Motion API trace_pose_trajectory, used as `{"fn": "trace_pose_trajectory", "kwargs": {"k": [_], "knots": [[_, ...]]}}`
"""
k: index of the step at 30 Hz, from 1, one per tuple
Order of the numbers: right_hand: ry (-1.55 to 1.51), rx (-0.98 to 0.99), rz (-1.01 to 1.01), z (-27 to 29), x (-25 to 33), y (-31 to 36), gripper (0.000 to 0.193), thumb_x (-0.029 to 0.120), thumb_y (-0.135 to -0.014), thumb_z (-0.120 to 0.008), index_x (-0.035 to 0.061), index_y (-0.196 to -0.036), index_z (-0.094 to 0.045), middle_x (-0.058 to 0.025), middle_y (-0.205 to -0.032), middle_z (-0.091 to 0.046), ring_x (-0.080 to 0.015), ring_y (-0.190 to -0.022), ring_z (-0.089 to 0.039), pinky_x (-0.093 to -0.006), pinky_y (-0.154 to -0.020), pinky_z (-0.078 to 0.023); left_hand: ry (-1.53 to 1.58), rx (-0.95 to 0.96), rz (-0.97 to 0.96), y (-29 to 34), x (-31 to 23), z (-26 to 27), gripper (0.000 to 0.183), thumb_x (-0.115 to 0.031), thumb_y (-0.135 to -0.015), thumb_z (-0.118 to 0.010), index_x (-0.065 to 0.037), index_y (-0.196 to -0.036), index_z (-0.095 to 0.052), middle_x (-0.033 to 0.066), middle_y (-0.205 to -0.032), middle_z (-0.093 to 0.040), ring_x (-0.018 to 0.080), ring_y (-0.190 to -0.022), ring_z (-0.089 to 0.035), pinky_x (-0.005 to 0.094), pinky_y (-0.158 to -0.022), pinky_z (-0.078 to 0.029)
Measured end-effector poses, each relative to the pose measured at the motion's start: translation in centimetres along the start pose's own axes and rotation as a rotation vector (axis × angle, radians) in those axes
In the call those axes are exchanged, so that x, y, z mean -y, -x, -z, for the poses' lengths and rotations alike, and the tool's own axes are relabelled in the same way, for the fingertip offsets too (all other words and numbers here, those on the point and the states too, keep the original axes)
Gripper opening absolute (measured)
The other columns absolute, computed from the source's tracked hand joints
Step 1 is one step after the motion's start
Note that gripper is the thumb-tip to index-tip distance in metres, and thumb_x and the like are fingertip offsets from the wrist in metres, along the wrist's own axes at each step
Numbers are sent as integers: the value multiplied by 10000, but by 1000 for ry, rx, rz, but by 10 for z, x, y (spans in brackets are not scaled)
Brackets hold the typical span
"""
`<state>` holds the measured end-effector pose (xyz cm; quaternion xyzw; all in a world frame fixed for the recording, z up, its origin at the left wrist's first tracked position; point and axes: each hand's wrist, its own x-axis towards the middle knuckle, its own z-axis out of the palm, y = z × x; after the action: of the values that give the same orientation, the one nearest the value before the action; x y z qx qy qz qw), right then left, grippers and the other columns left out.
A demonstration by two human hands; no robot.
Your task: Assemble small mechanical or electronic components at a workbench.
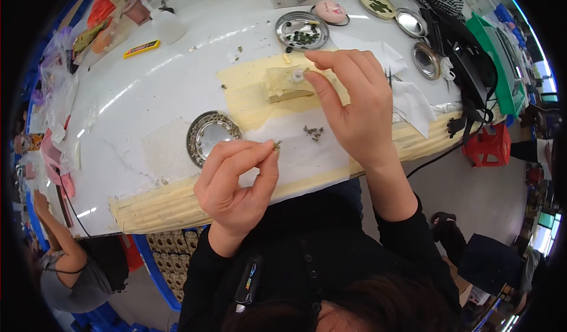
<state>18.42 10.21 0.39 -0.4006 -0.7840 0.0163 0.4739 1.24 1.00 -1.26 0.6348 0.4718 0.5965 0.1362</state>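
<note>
Near the left edge of the table [127, 149] lay crumpled clear plastic bags [59, 90], and a small yellow box [142, 48] sat farther in, toward the far edge. A round metal dish [192, 145] with small grayish-brown pieces along its rim stood toward the near edge.

Just beside the dish, the left hand [233, 181] rose over the padded near edge, its forearm slanting inward, the wrist low and the knuckles turned outward. Its thumb and forefinger were pinching a tiny greenish piece [276, 146] at their tips, while the other fingers curled behind.

A small heap of dark pieces [313, 133] lay on white paper [289, 161] between the hands. Beyond it, toward the far edge, a tape-covered block [286, 97] carried a small white round part [297, 74].

The right hand [308, 66] reached higher across the table, wrist bent inward, thumb and forefinger parted. The thumb tip was right by the white part; whether it touched could not be told. Two shiny round lids [426, 60] lay toward the right edge.
</note>
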Motion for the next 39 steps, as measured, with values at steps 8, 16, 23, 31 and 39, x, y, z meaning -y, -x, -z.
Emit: {"fn": "trace_pose_trajectory", "kwargs": {"k": [8, 16, 23, 31, 39], "knots": [[306, 0, -419, 121, -21, 55, 175, 70, -819, -694, -14, -968, -656, -82, -840, -622, -196, -784, -562, -293, -742, -439, 59, 77, 55, -1, -14, -11, 192, 120, -715, -724, 25, -878, -689, 103, -787, -643, 147, -652, -609, 240, -586, -482], [212, -40, -461, 129, -43, 78, 151, 87, -803, -724, 7, -883, -623, -56, -780, -613, -178, -737, -568, -298, -676, -437, 131, 202, 16, -12, -27, -58, 160, 94, -729, -724, 40, -873, -683, 89, -775, -641, 120, -620, -629, 216, -558, -494], [-210, -169, -219, 92, -18, 65, 132, -44, -770, -729, -22, -875, -653, -67, -744, -637, -121, -599, -580, -225, -562, -459, 73, 206, -55, -14, -31, -85, 171, 80, -728, -728, 19, -882, -685, 80, -767, -638, 134, -606, -622, 225, -544, -497], [-259, 38, -7, 87, -24, 60, 180, -76, -720, -732, -21, -883, -681, -107, -785, -643, -208, -670, -617, -274, -591, -486, 30, 191, -135, -14, -31, -95, 185, 72, -714, -741, 1, -877, -689, 72, -758, -636, 146, -607, -615, 240, -535, -488], [334, -182, -152, 103, -48, 56, 187, -17, -764, -716, 22, -946, -698, -77, -858, -623, -207, -781, -593, -296, -657, -471, 51, 146, -162, -17, -34, -89, 207, 90, -674, -759, 8, -852, -690, 76, -765, -646, 158, -621, -617, 245, -546, -484]]}}
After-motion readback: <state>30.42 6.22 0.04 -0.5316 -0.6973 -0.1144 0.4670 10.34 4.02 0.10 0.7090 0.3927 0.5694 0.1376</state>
